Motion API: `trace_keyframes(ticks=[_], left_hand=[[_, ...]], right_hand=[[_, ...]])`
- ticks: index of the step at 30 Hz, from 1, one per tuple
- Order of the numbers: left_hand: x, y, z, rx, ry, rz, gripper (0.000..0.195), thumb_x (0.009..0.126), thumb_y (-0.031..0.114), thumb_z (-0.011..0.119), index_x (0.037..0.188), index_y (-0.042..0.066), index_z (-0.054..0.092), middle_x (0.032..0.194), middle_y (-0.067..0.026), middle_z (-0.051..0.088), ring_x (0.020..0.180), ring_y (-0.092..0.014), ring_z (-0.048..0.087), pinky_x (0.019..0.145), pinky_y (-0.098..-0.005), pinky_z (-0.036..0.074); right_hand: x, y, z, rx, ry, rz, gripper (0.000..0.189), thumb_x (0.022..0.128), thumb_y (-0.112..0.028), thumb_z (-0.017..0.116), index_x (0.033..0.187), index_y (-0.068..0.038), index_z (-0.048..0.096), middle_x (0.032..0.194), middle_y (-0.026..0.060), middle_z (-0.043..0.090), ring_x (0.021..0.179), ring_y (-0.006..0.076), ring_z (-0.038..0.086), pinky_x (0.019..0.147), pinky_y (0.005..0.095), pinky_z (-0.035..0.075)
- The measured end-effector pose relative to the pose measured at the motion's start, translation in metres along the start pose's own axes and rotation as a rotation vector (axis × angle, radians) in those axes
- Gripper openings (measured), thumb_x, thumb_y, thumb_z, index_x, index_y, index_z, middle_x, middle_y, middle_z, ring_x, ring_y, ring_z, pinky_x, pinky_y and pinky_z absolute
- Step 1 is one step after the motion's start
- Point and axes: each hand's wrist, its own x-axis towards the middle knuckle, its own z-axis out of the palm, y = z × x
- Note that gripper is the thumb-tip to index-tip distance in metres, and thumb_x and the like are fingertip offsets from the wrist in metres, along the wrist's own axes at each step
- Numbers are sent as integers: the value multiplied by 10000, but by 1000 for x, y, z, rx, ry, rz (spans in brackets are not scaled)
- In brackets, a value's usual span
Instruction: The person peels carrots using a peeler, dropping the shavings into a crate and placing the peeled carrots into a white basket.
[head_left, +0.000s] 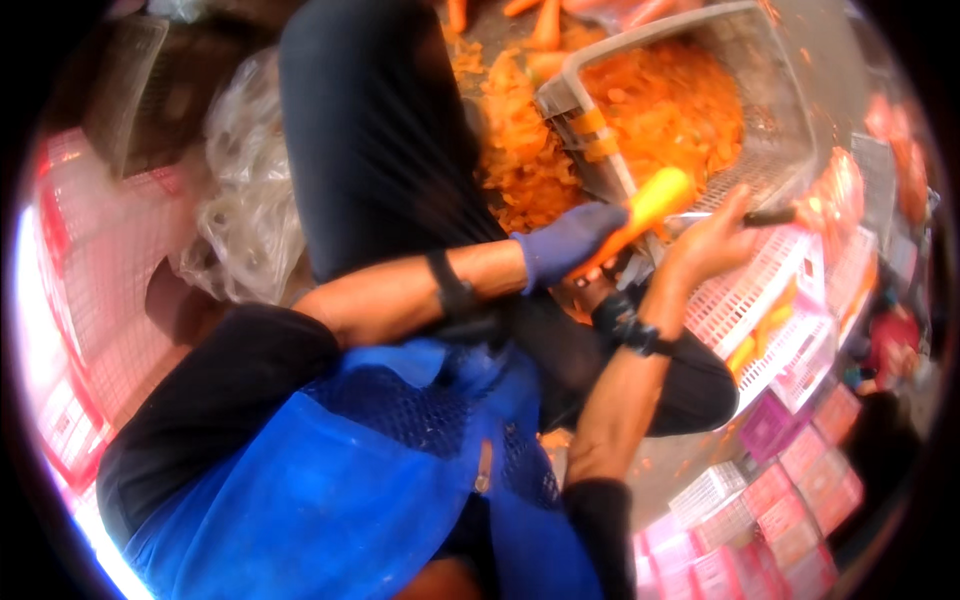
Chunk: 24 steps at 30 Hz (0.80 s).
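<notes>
My left hand (574, 241), in a purple-blue glove, grips an orange carrot (637, 217) whose thick, paler end points up and right. My right hand (712, 244) is bare and close to the right of the carrot. It holds a tool with a dark handle (769, 217); a thin metal part shows on the carrot side, but blur hides whether this is a peeler or a knife. Beyond both hands, a tilted grey plastic crate (686, 24) has a heap of carrot peelings (667, 105) in it. More peelings (517, 142) lie left of the crate.
Whole carrots (547, 26) lie at the top. White plastic baskets (742, 289) holding carrots stand right of my knee. Clear plastic bags (251, 180) and pink crates (112, 270) are at left. Stacked pink and white crates (780, 502) are lower right; a person (894, 337) is at far right.
</notes>
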Motion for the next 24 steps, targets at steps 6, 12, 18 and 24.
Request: trace_keyframes(ticks=[6, 12, 18, 24], left_hand=[[-5, -4, 2, 212, -19, 139, 407, 1012, 421, 419, 951, 64, 603, 641, -36, 551, 429, -111, 522, 372, -263, 412], [-6, 7, 2, 681, 59, 330, 240, 968, 250, 481, 960, 46, 606, 720, -139, 597, 644, -318, 616, 607, -404, 506], [-11, 0, 1, 431, 166, 345, 383, 974, 420, 509, 864, 57, 565, 637, -56, 533, 450, -127, 518, 429, -292, 419], [-2, 6, 3, 481, 194, 134, 510, 866, 456, 646, 1014, -24, 557, 799, -127, 626, 568, -163, 601, 475, -326, 464]], right_hand=[[-26, 29, 8, -133, -79, -36, 298, 921, -220, 687, 817, 38, 579, 618, 50, 575, 554, 127, 558, 489, 322, 453], [59, 63, 35, -168, -138, 109, 401, 921, -289, 672, 759, 64, 572, 634, 133, 628, 547, 219, 590, 532, 411, 504], [85, 95, -1, -136, 96, 90, 407, 891, -270, 697, 923, 132, 646, 838, 197, 696, 698, 263, 638, 622, 411, 515], [41, 50, -11, 149, -7, 246, 350, 930, -172, 648, 1060, 153, 625, 1033, 169, 680, 858, 216, 628, 776, 343, 516]])
